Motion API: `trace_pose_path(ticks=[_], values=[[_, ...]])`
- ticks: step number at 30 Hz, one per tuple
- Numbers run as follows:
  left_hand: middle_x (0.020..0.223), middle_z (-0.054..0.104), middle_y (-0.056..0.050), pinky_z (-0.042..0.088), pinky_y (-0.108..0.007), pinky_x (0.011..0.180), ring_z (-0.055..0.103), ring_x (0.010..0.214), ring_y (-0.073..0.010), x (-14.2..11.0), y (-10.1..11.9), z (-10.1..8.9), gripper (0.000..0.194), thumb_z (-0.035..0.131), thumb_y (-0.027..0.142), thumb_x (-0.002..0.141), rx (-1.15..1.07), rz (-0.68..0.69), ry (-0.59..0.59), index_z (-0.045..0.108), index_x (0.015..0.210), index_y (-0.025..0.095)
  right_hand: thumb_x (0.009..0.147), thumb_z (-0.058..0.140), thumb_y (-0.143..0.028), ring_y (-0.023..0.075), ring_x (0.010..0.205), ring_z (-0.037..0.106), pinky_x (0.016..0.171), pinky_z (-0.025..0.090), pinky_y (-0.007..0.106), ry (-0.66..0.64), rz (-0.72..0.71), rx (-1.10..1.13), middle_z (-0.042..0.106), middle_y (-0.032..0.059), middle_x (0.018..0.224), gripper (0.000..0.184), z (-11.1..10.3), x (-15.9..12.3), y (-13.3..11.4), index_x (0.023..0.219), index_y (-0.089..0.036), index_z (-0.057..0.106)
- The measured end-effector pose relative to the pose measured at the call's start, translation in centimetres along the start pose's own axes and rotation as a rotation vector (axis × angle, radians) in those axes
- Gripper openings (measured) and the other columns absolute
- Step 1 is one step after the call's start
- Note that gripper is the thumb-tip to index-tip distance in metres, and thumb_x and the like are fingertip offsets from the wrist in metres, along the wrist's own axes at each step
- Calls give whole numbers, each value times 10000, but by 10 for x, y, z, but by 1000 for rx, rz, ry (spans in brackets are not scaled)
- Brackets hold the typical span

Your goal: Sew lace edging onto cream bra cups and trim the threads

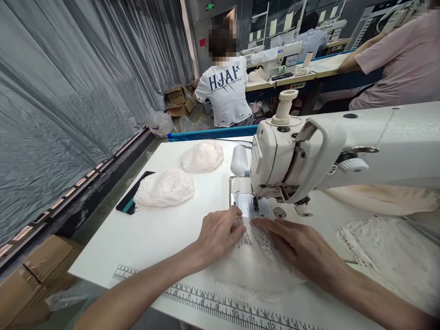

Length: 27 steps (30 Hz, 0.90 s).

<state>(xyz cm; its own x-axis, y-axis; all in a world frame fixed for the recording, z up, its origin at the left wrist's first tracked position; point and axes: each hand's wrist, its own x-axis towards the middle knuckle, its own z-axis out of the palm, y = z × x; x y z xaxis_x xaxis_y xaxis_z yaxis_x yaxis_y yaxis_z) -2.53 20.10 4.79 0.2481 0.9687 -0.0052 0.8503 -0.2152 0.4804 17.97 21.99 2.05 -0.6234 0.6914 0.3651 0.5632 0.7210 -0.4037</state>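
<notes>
A sheer white lace piece (pixel 256 263) lies on the table in front of the sewing machine (pixel 275 156), its upper edge close to the presser foot (pixel 256 204). My left hand (pixel 220 231) is closed at the lace's left side, thumb and forefinger pinching its edge beside the metal needle plate (pixel 240 204). From the right, my right hand (pixel 292 238) rests over the lace with its fingers stretched flat towards the needle; part of the fabric under it is hidden. The needle tip is too small to make out.
Two lace pieces, a nearer one (pixel 165 188) on a dark flat object (pixel 125 206) and a farther one (pixel 202 157), lie on the left. More white fabric (pixel 392 252) lies at right. A printed ruler (pixel 206 300) runs along the front edge. People sit at machines beyond.
</notes>
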Motion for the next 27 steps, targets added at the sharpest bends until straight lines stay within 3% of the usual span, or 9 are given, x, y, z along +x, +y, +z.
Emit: trace_pose_path(ticks=[3,8,15,18,22,24,27], values=[[607,576,63,393,-254,554,529,553,-128,0,0,2,245,513,239,861,18,25,20,474,1095,182,894,353,-132,160,629,667,528,534,267,-15,1,-5,707,48,920,395,0,0,1,1224,-247,538],[744,569,34,411,-248,547,515,575,-114,-3,3,3,293,542,286,865,72,45,56,475,1141,215,894,351,-127,166,658,673,552,544,283,-43,-11,12,703,50,937,353,0,0,3,1085,-253,620],[864,546,1,400,-242,537,500,611,-98,-5,6,3,145,521,308,889,185,81,81,629,952,235,897,348,-138,173,694,684,512,520,268,18,-33,-4,708,63,961,342,2,-2,3,1105,-225,605],[881,559,-6,429,-266,587,523,655,-111,-7,7,6,152,524,303,888,200,101,111,652,943,245,908,330,-150,164,585,657,430,457,263,28,-47,-94,710,71,926,342,0,-4,2,1121,-213,589],[891,557,-21,436,-307,641,543,733,-146,-9,6,10,161,555,322,868,211,160,153,649,975,248,932,328,-193,139,387,524,331,264,269,60,-69,-351,664,41,715,306,-12,-5,-3,1017,-232,620],[934,548,-39,426,-324,663,544,780,-161,-8,6,10,158,568,317,860,220,218,172,645,973,237,932,358,-211,158,459,548,366,275,272,129,-90,-449,651,61,749,273,-18,-4,-6,949,-231,629],[1094,517,-72,407,-358,734,522,921,-196,-3,6,9,118,578,257,855,258,323,207,632,953,218,917,388,-148,231,805,621,599,447,341,132,-228,-413,659,102,1026,245,-21,-3,-9,1000,-200,613]])
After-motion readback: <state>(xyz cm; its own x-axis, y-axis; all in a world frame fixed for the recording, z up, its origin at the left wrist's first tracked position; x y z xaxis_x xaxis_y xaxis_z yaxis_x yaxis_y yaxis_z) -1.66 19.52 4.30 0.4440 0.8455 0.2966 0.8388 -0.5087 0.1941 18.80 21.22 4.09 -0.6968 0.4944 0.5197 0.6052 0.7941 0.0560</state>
